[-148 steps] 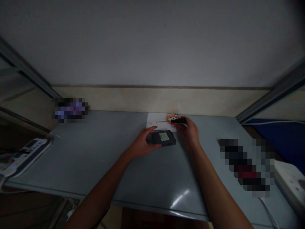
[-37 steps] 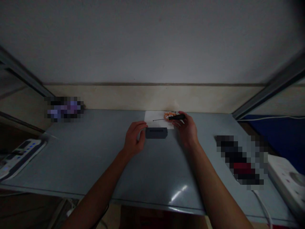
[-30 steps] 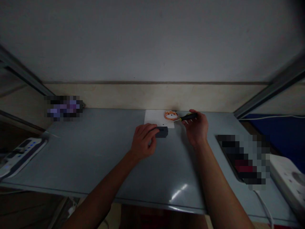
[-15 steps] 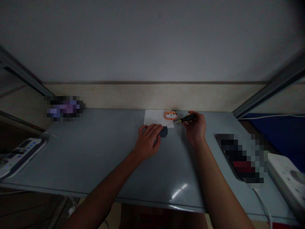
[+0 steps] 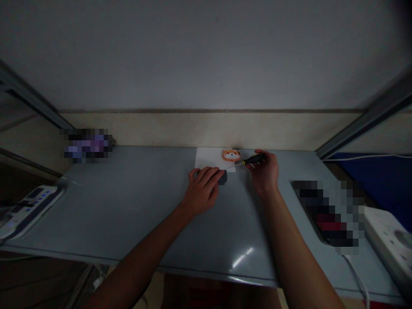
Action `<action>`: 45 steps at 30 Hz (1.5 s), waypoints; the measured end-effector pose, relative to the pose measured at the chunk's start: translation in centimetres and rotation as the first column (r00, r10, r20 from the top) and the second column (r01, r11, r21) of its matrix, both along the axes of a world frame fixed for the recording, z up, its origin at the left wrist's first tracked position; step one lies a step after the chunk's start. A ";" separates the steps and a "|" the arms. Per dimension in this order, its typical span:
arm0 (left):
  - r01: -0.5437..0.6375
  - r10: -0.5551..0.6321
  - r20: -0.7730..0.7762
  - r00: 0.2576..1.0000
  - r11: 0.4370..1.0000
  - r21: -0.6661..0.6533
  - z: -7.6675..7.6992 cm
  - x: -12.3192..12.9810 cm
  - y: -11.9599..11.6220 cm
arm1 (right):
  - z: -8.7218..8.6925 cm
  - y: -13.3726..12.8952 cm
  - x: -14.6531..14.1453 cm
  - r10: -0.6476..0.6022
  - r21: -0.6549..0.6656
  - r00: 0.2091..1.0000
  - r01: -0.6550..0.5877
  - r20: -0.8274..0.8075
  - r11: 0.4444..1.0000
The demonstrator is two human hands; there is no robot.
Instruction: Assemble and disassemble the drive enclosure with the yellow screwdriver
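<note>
My left hand [image 5: 202, 189] is closed over a small dark grey block-like object [image 5: 222, 177], most of it hidden under my fingers. In my right hand [image 5: 265, 174] I hold a screwdriver [image 5: 254, 159] by its black handle with a yellow collar. Its thin metal shaft points left, and the tip reaches the dark object near my left fingertips; exact contact is too small to tell. Just behind lies a white sheet of paper [image 5: 208, 157]. An orange and white animal-face item [image 5: 231, 155] rests at the paper's right side.
A grey table [image 5: 144, 189] runs up to the wall. At its left edge lies a white and dark power strip [image 5: 34, 210]. A blurred-out flat device [image 5: 322, 214] with a cable and a white box [image 5: 386, 236] are on the right. A pixelated purple item [image 5: 88, 146] sits back left.
My left fingers have shifted slightly to the right over the dark object, covering more of it. The screwdriver and my right hand look nearly the same.
</note>
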State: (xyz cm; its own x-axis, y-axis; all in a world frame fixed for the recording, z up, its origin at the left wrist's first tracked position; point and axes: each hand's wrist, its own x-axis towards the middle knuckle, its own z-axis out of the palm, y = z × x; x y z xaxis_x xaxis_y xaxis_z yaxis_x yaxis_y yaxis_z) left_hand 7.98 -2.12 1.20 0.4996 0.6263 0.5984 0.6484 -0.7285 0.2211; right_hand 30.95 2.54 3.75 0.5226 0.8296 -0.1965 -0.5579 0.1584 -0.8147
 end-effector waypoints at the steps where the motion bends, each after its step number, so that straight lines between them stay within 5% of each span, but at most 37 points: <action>1: -0.003 0.003 0.001 1.000 1.000 0.002 0.0 0.0 0.0 | 0.1 0.0 -0.1 -0.003 -0.003 1.000 0.003 -0.006 1.000; 18: -0.074 0.079 0.045 0.996 0.992 -0.103 0.7 1.0 -0.4 | 0.5 -0.1 0.1 -0.039 -0.025 0.999 0.039 -0.007 0.999; 23: -0.012 0.020 0.070 0.997 0.992 -0.123 0.6 0.3 -0.7 | 0.6 -0.1 0.0 -0.047 -0.053 0.999 0.046 -0.019 0.998; 27: 0.052 -0.039 0.224 0.974 0.997 -0.051 0.3 -1.2 -0.3 | 0.6 -0.1 0.1 -0.047 -0.047 0.999 0.046 -0.022 0.998; 33: -0.128 0.146 0.531 0.835 0.989 -0.070 0.3 -3.5 1.6 | 0.5 0.0 0.2 -0.059 -0.061 0.997 0.057 -0.039 0.997; 45: -0.048 0.056 0.411 0.910 0.998 -0.032 -0.4 -4.6 2.8 | 0.7 -0.1 -0.1 -0.070 -0.070 0.996 0.066 -0.050 0.995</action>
State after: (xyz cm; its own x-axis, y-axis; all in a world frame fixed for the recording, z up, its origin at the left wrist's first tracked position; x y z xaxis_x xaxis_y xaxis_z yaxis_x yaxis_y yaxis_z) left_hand 3.33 0.71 0.79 0.1785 0.6590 0.7307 0.5336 -0.6887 0.4908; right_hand 30.84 2.45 4.41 0.5649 0.7763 -0.2797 -0.5899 0.1429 -0.7947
